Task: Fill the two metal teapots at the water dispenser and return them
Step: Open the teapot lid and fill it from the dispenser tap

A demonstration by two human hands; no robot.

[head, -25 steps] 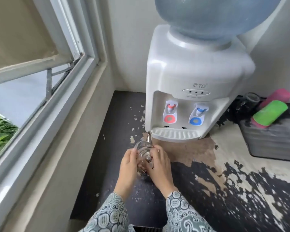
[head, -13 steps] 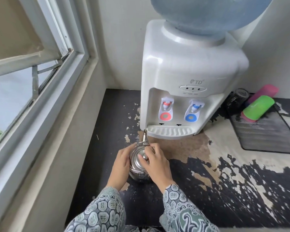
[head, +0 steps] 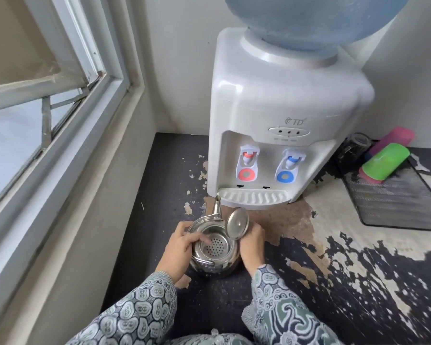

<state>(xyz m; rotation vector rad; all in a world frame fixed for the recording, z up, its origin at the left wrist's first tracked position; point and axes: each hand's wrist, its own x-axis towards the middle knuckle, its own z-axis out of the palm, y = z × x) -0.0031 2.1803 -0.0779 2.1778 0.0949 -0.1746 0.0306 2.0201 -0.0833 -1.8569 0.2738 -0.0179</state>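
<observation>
Teapot (head: 213,250) sits on the counter just before the dispenser (head: 271,135). The left hand (head: 178,247) grips its rim, fingers on the strainer (head: 215,245); the right hand (head: 253,245) pinches the raised lid (head: 237,226). Best to lay the lid aside, then lift the strainer straight out.

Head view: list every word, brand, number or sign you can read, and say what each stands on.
"TD", with a small logo before it: on the front of the white water dispenser, above the indicator panel.
Tiny labels under the panel's three lights: too small and blurred to read.
No other text shows, none on the metal teapot or its lid.
</observation>
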